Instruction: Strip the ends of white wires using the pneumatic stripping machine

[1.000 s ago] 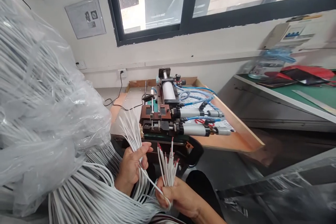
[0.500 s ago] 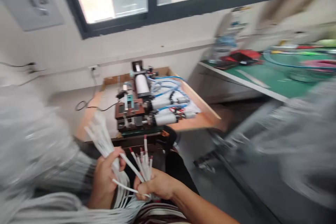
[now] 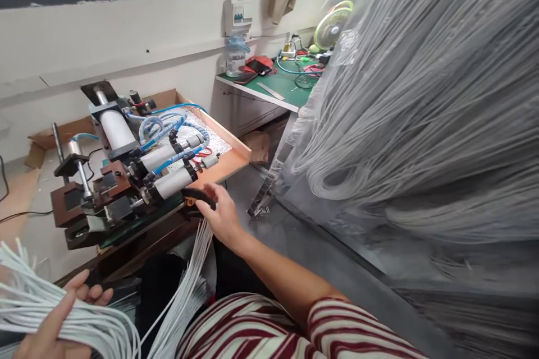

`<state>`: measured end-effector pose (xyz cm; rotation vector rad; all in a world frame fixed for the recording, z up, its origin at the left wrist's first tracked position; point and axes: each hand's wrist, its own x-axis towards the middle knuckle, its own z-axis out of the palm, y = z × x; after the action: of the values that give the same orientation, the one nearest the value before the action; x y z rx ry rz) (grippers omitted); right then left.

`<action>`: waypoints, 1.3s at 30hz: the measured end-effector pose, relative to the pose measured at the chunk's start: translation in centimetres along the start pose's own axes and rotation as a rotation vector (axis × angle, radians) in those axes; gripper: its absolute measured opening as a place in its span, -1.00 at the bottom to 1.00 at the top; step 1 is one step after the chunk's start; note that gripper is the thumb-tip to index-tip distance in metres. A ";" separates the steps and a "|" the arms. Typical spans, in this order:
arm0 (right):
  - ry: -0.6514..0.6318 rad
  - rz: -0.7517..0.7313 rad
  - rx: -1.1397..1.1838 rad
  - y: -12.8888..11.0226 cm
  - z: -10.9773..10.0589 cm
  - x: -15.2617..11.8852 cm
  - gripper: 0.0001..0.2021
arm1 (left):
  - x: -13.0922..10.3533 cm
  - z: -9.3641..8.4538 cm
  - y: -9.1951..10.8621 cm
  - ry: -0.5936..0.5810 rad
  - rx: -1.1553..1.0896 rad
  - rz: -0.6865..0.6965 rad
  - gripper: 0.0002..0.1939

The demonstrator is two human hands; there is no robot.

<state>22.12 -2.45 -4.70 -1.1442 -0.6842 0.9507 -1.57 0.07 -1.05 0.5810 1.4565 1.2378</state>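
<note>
On the left, my left hand (image 3: 54, 325) is closed around a thick bundle of white wires (image 3: 105, 328), with the thumb across the top. The wires loop down toward my lap, and loose ends fan out at the left edge. My right hand (image 3: 223, 219) reaches forward beside the machine's front edge, thumb and fingers apart. Just beyond its fingertips is a curved black part (image 3: 197, 196) with an orange patch; whether they touch is hard to tell. Below that hand, a hanging strand of white wires (image 3: 185, 280) runs down to my lap.
A pneumatic machine (image 3: 164, 179) with silver cylinders and blue hoses stands on a wood-edged bench (image 3: 236, 160). Behind it to the right is a green-topped table (image 3: 290, 87) with a water bottle (image 3: 234, 59) and a fan (image 3: 334, 25). Plastic-wrapped grey-white wires (image 3: 400, 123) hang at right.
The view has swung right and nearer the machine. My right hand has let go of the red-tipped wires and moved out to the machine's front edge. My left hand still holds its bundle.
</note>
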 end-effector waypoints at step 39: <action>-0.447 0.753 0.592 2.2 13.8 0.5 -0.81 | -0.8 1.6 1.9 -0.083 -0.257 0.096 -0.86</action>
<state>10.03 4.29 -2.74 -0.6413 -0.2544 1.9365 -0.36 0.63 1.23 0.5250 1.1890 1.4333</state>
